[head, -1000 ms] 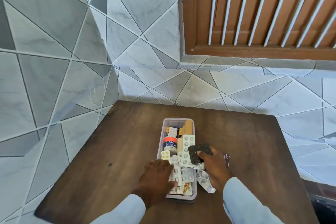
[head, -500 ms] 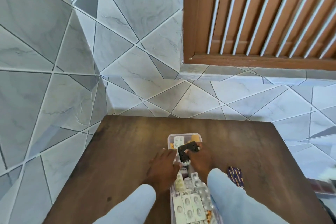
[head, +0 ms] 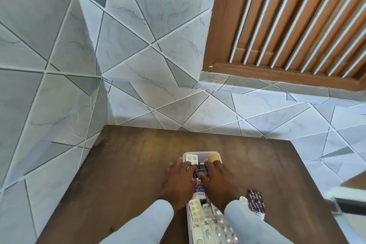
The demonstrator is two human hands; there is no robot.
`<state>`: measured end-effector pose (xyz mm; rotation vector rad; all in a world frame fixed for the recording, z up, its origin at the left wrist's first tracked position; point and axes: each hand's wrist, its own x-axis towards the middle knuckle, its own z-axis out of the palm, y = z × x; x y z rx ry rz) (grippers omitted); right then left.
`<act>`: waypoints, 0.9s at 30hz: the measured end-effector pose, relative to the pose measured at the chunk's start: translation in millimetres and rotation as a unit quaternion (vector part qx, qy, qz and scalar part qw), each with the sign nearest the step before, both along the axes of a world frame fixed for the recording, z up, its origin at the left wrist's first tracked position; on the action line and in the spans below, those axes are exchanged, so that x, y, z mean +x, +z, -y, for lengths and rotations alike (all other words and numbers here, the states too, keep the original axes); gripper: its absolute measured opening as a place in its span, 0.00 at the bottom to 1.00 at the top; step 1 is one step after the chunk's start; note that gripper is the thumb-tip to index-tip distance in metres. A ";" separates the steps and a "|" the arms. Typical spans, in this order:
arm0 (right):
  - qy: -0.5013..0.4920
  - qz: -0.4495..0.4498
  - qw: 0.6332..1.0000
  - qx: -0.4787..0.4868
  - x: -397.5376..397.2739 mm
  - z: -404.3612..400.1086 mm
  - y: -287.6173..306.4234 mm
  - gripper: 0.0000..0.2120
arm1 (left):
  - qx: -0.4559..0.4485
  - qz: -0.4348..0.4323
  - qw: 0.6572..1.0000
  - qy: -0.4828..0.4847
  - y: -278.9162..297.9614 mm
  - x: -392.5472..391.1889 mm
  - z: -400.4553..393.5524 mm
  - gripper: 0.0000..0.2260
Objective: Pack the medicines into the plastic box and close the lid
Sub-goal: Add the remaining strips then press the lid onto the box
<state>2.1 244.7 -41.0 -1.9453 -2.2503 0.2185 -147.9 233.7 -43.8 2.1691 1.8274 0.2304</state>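
A clear plastic box (head: 200,153) lies lengthwise on the brown table (head: 128,174), filled with several blister strips (head: 210,224), a red and white tape roll (head: 199,191) and a tan roll (head: 213,157). Both hands rest over the box's far half. My left hand (head: 179,181) and my right hand (head: 217,181) press a black blister strip (head: 200,170) down between their fingertips. A white blister strip (head: 191,158) lies at the far end. No lid is in view.
A dark blue blister strip (head: 255,202) lies on the table to the right of the box. Tiled walls (head: 138,85) meet in a corner behind the table. A brown louvred shutter (head: 297,25) sits at upper right. A blurred object (head: 348,200) is at the right edge.
My right hand carried the black blister strip from the box's right side to its far half. My left hand moved up beside it. The camera tilted, so the box now sits lower in view.
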 end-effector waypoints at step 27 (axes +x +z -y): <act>-0.261 -0.105 0.934 -0.219 173.0 28.3 -23.8 0.23 | -0.050 -0.210 0.974 -0.074 -3.0 27.9 -30.0 0.26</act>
